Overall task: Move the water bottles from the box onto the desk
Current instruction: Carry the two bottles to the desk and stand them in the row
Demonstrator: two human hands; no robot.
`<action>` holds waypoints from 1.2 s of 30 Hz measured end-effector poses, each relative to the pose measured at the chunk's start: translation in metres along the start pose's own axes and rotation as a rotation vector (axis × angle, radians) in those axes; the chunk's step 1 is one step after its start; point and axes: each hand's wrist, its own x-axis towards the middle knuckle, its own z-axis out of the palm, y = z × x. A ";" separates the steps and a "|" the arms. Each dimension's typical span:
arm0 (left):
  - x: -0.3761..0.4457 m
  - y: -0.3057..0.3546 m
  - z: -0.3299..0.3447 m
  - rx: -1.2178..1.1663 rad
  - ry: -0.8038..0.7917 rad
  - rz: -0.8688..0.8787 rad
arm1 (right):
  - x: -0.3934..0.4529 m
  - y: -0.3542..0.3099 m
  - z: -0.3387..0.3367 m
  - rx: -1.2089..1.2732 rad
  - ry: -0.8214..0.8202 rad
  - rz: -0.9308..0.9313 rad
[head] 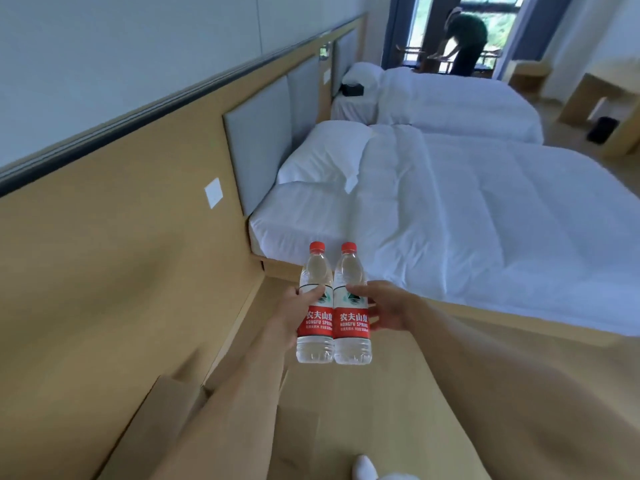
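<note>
Two water bottles [332, 306] upright, side by side, touching, held in the air near the bed [450, 209]. Left hand [294, 311] grips one, right hand [384, 308] the other; fingers mostly hidden behind labels. Cardboard box [162, 420] blurred, cut off.
</note>
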 end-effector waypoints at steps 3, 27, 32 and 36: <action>0.006 0.000 0.045 0.090 -0.089 0.004 | -0.028 0.019 -0.040 0.053 0.102 -0.001; -0.055 -0.132 0.474 0.483 -0.710 -0.214 | -0.274 0.248 -0.356 0.536 0.597 0.001; -0.081 -0.159 0.559 0.547 -0.821 -0.218 | -0.328 0.286 -0.412 0.587 0.684 0.002; -0.099 -0.175 0.619 0.572 -0.880 -0.212 | -0.369 0.307 -0.448 0.610 0.770 0.010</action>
